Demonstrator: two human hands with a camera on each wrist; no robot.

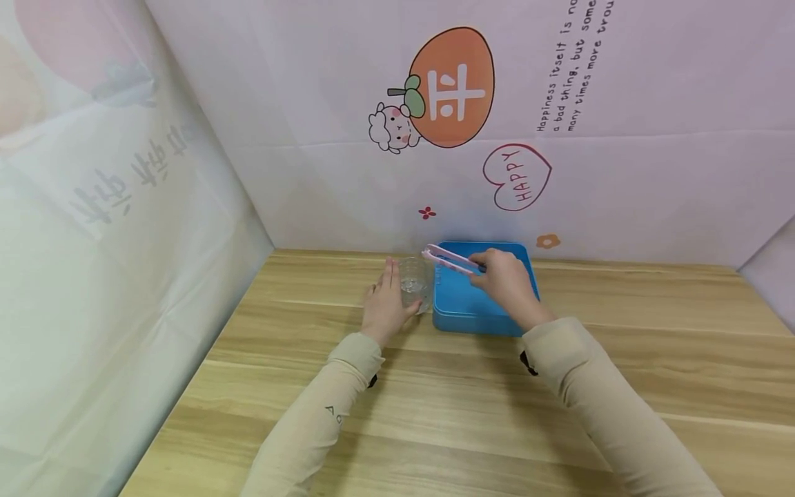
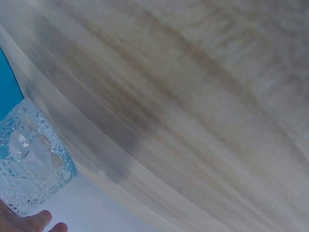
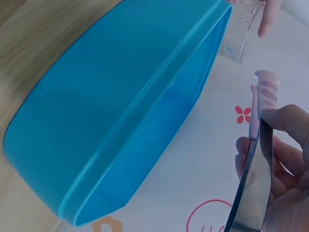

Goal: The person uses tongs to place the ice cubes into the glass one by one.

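Note:
My left hand (image 1: pixel 385 304) holds a clear patterned drinking glass (image 1: pixel 415 276), fingers along its left side and thumb at the near side. The left wrist view shows the glass's faceted surface (image 2: pixel 34 159) close to some fingertips; what is inside cannot be made out clearly. My right hand (image 1: pixel 504 279) grips a pair of tongs (image 1: pixel 456 259) with metal arms and pink tips, pointed left toward the glass. In the right wrist view the tongs' tips (image 3: pixel 263 96) stand slightly apart with nothing visible between them. A blue plastic box (image 1: pixel 462 323) sits under the right hand, beside the glass.
A wood-grain table (image 1: pixel 435 414) carries everything. A white printed cloth (image 1: pixel 323 193) hangs right behind the box and glass, and another cloth (image 1: pixel 124 276) hangs on the left side of the table.

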